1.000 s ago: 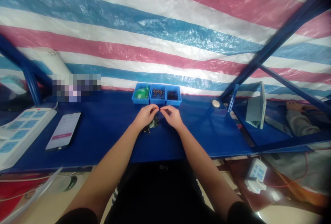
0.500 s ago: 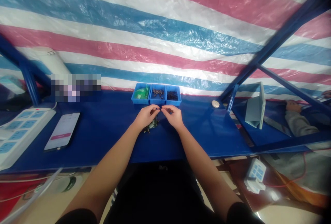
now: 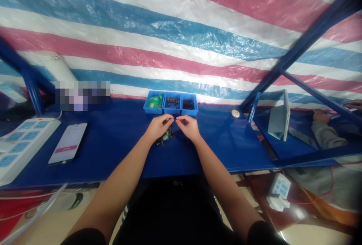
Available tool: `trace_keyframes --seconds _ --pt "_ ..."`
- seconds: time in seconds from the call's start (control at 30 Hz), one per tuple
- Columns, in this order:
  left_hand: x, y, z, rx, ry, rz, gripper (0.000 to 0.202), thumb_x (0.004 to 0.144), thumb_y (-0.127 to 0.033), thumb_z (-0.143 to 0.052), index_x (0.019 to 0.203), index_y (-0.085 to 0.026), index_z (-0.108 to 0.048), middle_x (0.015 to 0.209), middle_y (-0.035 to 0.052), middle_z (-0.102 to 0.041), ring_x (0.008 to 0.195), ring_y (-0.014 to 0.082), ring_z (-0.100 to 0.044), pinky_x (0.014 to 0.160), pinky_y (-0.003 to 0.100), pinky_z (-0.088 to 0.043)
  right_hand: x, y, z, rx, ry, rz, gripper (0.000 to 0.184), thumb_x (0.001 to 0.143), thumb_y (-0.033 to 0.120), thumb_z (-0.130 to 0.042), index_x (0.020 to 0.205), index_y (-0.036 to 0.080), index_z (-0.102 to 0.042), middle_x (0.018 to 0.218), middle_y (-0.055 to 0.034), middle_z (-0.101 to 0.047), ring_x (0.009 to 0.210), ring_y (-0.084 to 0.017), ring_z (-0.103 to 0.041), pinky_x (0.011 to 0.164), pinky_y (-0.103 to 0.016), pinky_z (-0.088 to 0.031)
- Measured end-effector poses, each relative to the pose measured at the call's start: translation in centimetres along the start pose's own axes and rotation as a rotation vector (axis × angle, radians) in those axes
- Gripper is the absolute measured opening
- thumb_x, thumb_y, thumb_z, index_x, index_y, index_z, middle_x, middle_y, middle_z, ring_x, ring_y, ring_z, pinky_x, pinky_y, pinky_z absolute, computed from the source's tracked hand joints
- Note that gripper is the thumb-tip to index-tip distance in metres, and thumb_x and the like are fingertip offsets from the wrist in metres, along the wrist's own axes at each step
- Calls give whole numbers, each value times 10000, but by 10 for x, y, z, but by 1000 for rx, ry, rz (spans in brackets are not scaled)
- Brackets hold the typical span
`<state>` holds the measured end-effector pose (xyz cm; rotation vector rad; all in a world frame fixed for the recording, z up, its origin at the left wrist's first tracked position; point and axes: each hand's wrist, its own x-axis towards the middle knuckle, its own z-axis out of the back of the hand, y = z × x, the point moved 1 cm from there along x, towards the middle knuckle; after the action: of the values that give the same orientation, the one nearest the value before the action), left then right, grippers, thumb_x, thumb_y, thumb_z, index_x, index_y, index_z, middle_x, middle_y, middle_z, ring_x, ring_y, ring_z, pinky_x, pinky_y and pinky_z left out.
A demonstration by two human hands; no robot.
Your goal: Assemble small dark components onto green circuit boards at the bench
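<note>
My left hand (image 3: 158,126) and my right hand (image 3: 189,127) meet above the blue table (image 3: 113,150), fingertips pinched together on a tiny part too small to name. Under my left hand lies a small pile of dark green parts (image 3: 165,136). Just beyond my hands stand three small blue bins in a row: the left bin (image 3: 154,102) holds green pieces, the middle bin (image 3: 172,102) holds small brownish parts, and the right bin (image 3: 189,104) holds dark ones.
A phone (image 3: 68,142) with a lit screen and a white power strip (image 3: 19,145) lie at the left. A small white round object (image 3: 235,113) sits at the right near blue frame bars (image 3: 296,49). Another person's sleeve (image 3: 325,133) rests on the neighbouring table beside a grey stand (image 3: 280,116).
Both hands stay pinched together at the same spot, with only small finger shifts. The view has barely moved.
</note>
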<state>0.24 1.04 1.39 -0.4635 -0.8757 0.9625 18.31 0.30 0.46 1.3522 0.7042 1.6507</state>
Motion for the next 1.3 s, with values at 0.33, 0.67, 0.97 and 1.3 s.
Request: trace_keyframes --seconds 0.33,0.67,0.97,1.3 --pt "-1 -3 3 -7 27 5 323 923 -477 -491 1006 -215 -661 734 -8 -657 632 131 -586 630 236 -456 0 1 -1 43 8 -22 211 813 354 -659 949 211 -736 838 -43 -713 712 -174 -639 686 -311 -540" --pt "-1 -4 3 -9 29 -9 330 926 -480 -488 954 -208 -674 743 -1 -658 642 130 -582 652 242 -458 -1 1 -1 29 1 -47 231 813 354 -659 977 211 -735 842 -41 -721 722 -176 -651 717 -317 -557" --pt "0 -1 1 13 16 15 326 915 -484 -503 999 -215 -666 656 -27 -617 574 117 -546 605 228 -444 -1 0 -2 24 8 -60 214 800 360 -674 935 207 -740 864 -47 -733 742 -180 -666 732 -319 -563" --pt "0 -2 2 -4 24 33 345 917 -494 -503 1062 -220 -656 706 -18 -648 619 127 -581 635 229 -458 0 -1 -2 41 -13 -81 221 795 361 -679 931 201 -744 850 -47 -738 728 -179 -672 730 -321 -568"
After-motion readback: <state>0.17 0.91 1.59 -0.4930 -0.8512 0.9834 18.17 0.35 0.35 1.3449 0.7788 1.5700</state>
